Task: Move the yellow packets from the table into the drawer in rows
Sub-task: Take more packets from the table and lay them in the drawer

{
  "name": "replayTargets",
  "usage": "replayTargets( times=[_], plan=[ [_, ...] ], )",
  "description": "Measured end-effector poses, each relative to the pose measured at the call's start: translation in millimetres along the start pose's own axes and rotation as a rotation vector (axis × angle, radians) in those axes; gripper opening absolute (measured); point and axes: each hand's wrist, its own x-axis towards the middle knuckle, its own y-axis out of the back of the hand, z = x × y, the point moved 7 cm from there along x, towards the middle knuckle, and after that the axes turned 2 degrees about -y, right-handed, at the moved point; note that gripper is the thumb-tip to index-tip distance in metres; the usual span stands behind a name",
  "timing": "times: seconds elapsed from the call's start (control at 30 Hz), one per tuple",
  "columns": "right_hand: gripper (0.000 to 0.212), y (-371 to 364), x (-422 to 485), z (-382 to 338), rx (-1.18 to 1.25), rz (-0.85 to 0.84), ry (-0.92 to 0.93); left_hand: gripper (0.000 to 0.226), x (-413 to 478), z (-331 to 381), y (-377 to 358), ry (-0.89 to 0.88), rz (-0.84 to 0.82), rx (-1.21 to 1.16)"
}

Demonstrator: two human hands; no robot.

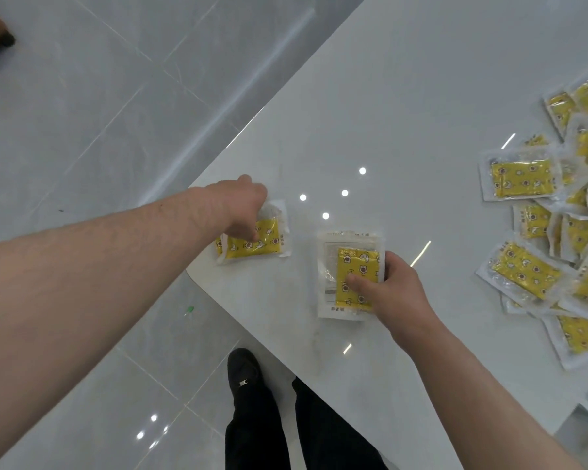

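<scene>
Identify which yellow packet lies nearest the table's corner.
The packet under the left hand; the one in the right hand and the pile lie farther in.

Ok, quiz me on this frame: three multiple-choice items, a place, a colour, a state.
1. Where is the loose packet pile? A. on a shelf B. right side of the table C. in a drawer
2. The shoe is: A. white B. red C. black
3. The right hand: A. grips a packet stack B. hangs idle C. lies flat on bare table
Key: B, packets crowd the table's right edge; C, black against grey floor; A, thumb on top, fingers curled round the edge.
</scene>
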Motion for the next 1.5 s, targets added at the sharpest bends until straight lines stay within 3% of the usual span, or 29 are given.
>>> replayTargets(
  times=[0.27, 0.47, 0.63, 0.9, 1.23, 1.5],
  plan=[
    [0.021, -7.0, -7.4, 1.8, 0.049, -0.018, -0.045, 0.034, -23.0, -7.9, -25.0, 0.089, -0.044, -0.355],
    [0.022, -11.4, -30.0, -8.1, 0.234, -0.030, -0.170, 0.005, -78.6, 1.6, -30.7, 0.136, 0.042, -1.132],
    [0.019, -4.2, -74.0, -16.6, 0.199, -0.045, -0.127, 0.017, -130.7, 4.3, -33.9, 0.129, 0.092, -1.385],
    [0.012, 18.8, -179.4, -13.2, 0.224, 0.031, -0.032, 0.016, -223.1, 21.8, -4.8, -0.042, 0.170, -1.421],
    [0.014, 52.4, -319.9, 41.5, 0.569, 0.164, -0.046, 0.021, -319.2, 95.0, 4.6, -0.079, 0.049, -1.372],
    [0.013, 116.4, -407.7, 93.9, 0.760, 0.286, -0.023, 0.023, -384.3, 179.1, 0.4, -0.281, -0.042, -1.260]
  ],
)
